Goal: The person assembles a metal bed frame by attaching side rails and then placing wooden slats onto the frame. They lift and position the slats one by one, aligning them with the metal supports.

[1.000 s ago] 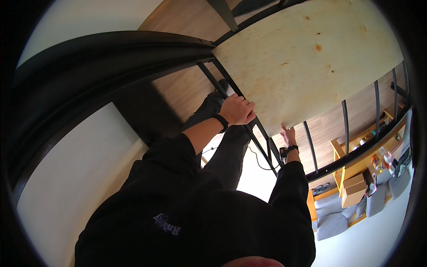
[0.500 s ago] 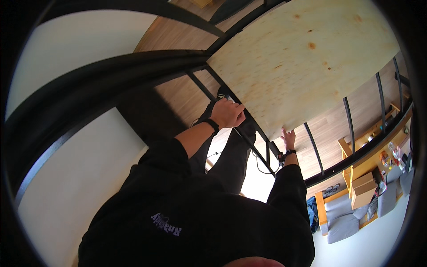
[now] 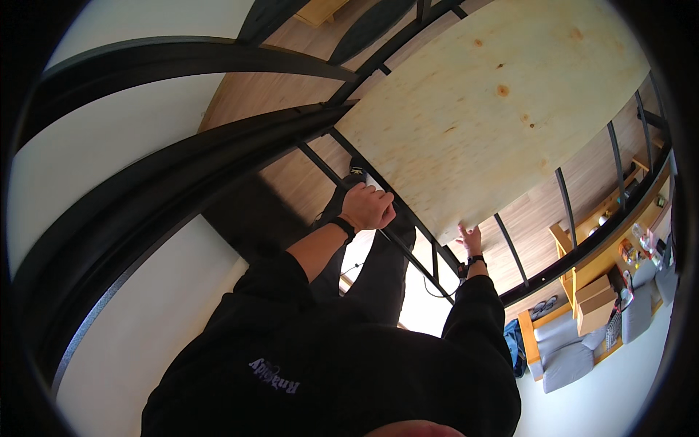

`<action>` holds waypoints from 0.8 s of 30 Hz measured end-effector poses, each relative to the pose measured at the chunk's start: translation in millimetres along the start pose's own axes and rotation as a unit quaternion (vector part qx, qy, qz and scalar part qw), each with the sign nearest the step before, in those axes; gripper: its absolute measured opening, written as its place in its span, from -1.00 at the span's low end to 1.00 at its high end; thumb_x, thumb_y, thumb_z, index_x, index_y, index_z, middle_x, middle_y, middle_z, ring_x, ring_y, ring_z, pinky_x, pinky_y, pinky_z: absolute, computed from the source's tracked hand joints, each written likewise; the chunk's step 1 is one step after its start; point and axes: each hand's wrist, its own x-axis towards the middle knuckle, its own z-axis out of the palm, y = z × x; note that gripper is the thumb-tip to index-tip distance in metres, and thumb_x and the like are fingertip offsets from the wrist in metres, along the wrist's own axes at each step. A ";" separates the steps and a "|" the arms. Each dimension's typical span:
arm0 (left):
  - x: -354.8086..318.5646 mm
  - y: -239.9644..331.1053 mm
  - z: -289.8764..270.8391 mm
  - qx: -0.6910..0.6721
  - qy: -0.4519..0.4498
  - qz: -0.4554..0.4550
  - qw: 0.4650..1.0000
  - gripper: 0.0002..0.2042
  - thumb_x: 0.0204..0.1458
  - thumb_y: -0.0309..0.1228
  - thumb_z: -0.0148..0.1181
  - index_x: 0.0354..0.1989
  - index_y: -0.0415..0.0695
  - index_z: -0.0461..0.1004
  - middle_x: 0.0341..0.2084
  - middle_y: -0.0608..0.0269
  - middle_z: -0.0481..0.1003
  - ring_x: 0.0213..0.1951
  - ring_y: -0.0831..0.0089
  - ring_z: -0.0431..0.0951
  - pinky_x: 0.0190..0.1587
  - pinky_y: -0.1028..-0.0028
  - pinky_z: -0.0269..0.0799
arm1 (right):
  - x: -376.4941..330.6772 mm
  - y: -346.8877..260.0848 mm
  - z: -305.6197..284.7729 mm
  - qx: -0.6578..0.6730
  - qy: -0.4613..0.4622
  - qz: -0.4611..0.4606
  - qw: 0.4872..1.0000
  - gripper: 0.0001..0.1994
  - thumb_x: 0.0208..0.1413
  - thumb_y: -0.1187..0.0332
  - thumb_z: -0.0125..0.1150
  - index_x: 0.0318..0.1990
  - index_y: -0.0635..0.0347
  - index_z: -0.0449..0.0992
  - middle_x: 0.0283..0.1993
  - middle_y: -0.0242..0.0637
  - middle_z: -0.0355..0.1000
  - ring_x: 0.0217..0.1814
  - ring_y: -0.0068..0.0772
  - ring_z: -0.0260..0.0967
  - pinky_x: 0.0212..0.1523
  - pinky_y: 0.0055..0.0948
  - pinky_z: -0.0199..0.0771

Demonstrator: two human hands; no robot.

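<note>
A room with a wood-plank floor and pale walls lies below, seen through a black metal bed frame whose slats cross the view. A large pale plywood sheet with a few dark knots lies on the frame, covering most of its upper part. The left hand is curled shut over the sheet's near edge beside a black slat. The right hand, fingers spread upward, presses against the sheet's lower corner. At far right stand wooden shelves, cardboard boxes and a grey sofa.
</note>
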 end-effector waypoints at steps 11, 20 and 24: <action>0.2 5.6 -3.8 0.005 -0.019 -0.005 1.000 -0.90 -0.15 -0.33 0.24 -0.58 0.04 0.44 -0.70 0.35 0.43 -0.55 0.31 0.48 -0.38 0.31 0.30 | 7.5 -9.6 0.1 -0.028 -0.003 0.031 0.999 -0.31 0.10 0.26 0.55 0.33 -0.02 0.27 -0.02 -0.21 0.45 -0.20 -0.25 0.58 -0.35 -0.22 0.75; -0.3 12.7 -8.7 0.003 -0.047 -0.008 0.999 -0.91 -0.10 -0.29 0.25 -0.50 0.03 0.50 -0.63 0.31 0.49 -0.47 0.25 0.53 -0.34 0.21 0.35 | -17.1 -63.2 13.0 -0.139 0.266 -0.117 0.947 -0.04 -0.18 0.31 0.61 0.32 0.53 0.12 0.28 0.27 0.16 0.23 0.26 0.20 0.33 0.08 0.25; 1.0 17.5 -11.9 0.004 -0.035 0.004 0.999 -0.96 -0.09 -0.36 0.24 -0.48 0.00 0.56 -0.61 0.31 0.52 -0.48 0.25 0.54 -0.40 0.23 0.37 | -8.3 -109.9 -11.0 -0.025 0.354 -0.132 0.926 -0.22 0.03 0.36 0.33 0.35 0.52 0.11 0.30 0.29 0.12 0.21 0.27 0.23 0.30 0.05 0.30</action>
